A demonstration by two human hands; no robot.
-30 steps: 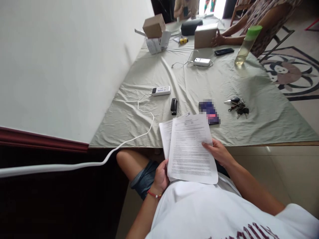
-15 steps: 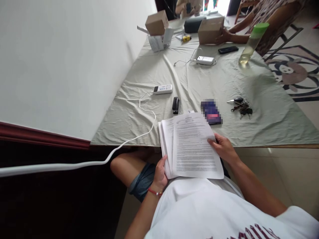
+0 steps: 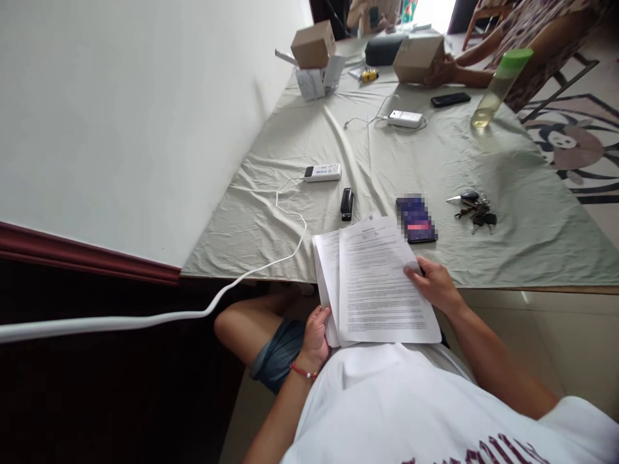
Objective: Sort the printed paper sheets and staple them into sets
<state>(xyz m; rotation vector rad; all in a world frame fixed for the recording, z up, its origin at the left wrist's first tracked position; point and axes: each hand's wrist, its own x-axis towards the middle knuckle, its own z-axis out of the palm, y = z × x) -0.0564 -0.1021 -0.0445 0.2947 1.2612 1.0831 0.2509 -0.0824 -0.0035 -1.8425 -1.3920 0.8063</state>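
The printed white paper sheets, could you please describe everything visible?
The thin white paper sheets bear dense dark print, too small to read. They are fanned, the front one overlapping others at its left, with tops appearing over the pale green tablecloth. The bare left hand holds the lower left edge; the bare right hand, the right edge.

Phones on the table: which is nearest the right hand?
The purple-screened phone, just beyond the right hand, beside the papers. The other phone, dark-screened, lies farther off near the bottle.

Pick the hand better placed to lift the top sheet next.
Likely the right hand: it grips the top sheet at its right edge; the left hand holds the papers beneath.
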